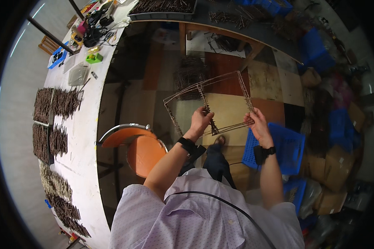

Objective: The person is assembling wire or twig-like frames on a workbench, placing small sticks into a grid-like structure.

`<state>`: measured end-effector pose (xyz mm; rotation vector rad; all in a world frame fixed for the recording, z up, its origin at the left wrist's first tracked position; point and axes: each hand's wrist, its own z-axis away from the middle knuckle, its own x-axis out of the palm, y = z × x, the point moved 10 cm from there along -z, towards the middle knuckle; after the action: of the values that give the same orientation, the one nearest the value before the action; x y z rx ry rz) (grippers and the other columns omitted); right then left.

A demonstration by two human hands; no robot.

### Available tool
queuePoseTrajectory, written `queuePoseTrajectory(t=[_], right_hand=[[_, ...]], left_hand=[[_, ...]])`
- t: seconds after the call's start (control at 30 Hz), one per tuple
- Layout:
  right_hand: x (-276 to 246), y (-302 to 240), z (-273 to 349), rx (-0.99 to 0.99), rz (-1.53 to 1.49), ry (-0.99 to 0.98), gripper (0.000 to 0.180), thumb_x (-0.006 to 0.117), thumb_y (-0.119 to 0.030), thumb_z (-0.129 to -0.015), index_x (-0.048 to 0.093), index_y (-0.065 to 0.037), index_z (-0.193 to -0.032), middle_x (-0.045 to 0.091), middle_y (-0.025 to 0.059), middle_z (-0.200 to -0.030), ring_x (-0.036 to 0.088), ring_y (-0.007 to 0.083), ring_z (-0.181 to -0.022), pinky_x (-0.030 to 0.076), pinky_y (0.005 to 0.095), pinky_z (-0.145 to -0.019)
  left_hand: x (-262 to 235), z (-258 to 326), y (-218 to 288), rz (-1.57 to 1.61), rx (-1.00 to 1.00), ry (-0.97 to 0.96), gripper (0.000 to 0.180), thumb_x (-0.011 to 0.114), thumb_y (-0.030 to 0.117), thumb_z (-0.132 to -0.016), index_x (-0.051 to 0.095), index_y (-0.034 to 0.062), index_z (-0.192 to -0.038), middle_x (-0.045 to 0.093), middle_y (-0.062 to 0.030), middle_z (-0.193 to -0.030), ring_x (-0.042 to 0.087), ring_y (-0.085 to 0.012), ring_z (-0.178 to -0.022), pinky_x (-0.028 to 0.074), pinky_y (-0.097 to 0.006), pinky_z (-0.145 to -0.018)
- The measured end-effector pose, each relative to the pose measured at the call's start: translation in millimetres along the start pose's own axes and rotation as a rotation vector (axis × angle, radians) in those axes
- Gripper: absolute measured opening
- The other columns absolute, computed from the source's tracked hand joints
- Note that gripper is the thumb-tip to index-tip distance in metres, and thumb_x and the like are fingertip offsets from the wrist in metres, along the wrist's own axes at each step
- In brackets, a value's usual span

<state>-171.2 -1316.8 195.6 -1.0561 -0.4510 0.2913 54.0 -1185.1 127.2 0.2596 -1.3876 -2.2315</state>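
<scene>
Counter [85, 137]: a long white counter runs down the person's left, curving with the lens; its far end carries cables, small boxes and a clear plastic tub.
Twig bundles [54, 103]: dark brown stick-like pieces lie in sorted rows along the counter, probably laid out by batch so they are easy to pick from; what they are made of is hard to tell.
Chair [139, 147]: an orange seat with a chrome rim stands just beside the counter, partly hidden by the left forearm.
Blue crate [284, 147]: a perforated blue plastic crate sits on the floor below the right hand; its near corner is covered by the right wrist.
Wire frame [220, 101]: a thin rectangular frame of brown rods, held up in the air in front of the chest, tilted away from the person, seemingly so that the whole of it can be looked over. Its far corners blur into the floor pattern.
Left hand [200, 120]: closed on the frame's middle crossbar, fingers curled around it.
Right hand [259, 123]: gripping the frame's right lower edge, thumb on top.
Wrist bands: a dark strap on each wrist.
</scene>
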Motion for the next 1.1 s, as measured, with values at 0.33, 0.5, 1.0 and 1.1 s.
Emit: queuePoseTrajectory(t=[0.33, 0.5, 1.0, 1.1], right_hand=[[-126.9, -3.6, -177.9, 0.149, 0.334, -0.034, 0.026, 0.059, -0.018, -0.096, 0.056, -0.002, -0.116, 0.065, 0.0041, -0.098, 0.062, 0.0116, -0.085, 0.05, 0.0255, -0.072], [-171.3, -38.4, -233.5, 0.301, 0.526, 0.036, 0.021, 0.058, -0.016, -0.096, 0.058, -0.003, -0.112, 0.064, 0.0028, -0.092, 0.061, 0.0102, -0.083, 0.051, 0.0247, -0.07], [-251.4, -84.8, -389.6, 0.294, 0.682, -0.004, 0.018, 0.061, -0.013, -0.093, 0.061, -0.004, -0.108, 0.064, 0.0032, -0.087, 0.063, 0.0126, -0.079, 0.052, 0.0272, -0.071], [-207.5, -101.0, -418.3, 0.299, 0.792, -0.102, 0.02, 0.063, -0.015, -0.091, 0.062, -0.002, -0.107, 0.067, 0.0061, -0.09, 0.064, 0.0145, -0.081, 0.053, 0.0298, -0.074]], left_hand=[[10.2, -216.4, -67.6, 0.594, -0.341, 0.496, 0.045, 0.067, 0.011, -0.089, 0.046, -0.0021, -0.127, 0.06, -0.009, -0.094, 0.06, -0.0197, -0.077, 0.053, -0.033, -0.063], [6.1, -299.8, -105.3, 0.782, -0.42, 0.672, 0.04, 0.066, 0.012, -0.091, 0.046, 0.0036, -0.125, 0.059, -0.0084, -0.089, 0.056, -0.0205, -0.068, 0.05, -0.034, -0.056], [7.6, -453.4, -87.0, -0.134, -0.442, 0.532, 0.036, 0.071, 0.033, -0.083, 0.069, -0.0028, -0.09, 0.065, -0.008, -0.077, 0.057, -0.0152, -0.07, 0.048, -0.034, -0.065], [-26.7, -410.1, -130.7, -0.116, -0.487, 0.512, 0.026, 0.066, 0.018, -0.085, 0.068, -0.0034, -0.1, 0.068, -0.0077, -0.084, 0.058, -0.0157, -0.07, 0.048, -0.033, -0.065]])
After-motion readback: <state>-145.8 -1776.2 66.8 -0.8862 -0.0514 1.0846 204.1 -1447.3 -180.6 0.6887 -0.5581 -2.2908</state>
